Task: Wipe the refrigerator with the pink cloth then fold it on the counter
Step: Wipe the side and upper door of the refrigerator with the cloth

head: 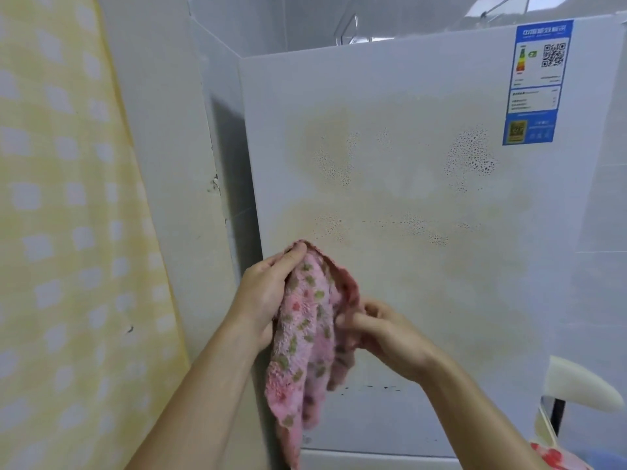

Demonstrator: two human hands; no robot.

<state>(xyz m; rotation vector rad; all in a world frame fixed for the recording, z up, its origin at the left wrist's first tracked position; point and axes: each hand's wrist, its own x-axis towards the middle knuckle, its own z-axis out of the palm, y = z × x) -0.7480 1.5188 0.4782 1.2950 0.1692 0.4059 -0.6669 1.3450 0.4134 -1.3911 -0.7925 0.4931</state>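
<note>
The white refrigerator (pixel 407 205) fills the middle and right of the head view; its door carries yellowish stains and dark speckled patches. A pink cloth (pixel 307 344) with green and red flower prints hangs in front of the door's lower left. My left hand (pixel 268 290) grips the cloth's upper edge, thumb on top. My right hand (pixel 383 330) pinches the cloth's right side at about the same height. Most of the cloth droops below both hands.
A yellow checked curtain (pixel 68 232) hangs on the left, beside a white wall (pixel 169 164). A blue energy label (pixel 537 83) sits at the door's top right. A white chair back (pixel 576 385) and a red patterned item (pixel 556 456) lie at the lower right.
</note>
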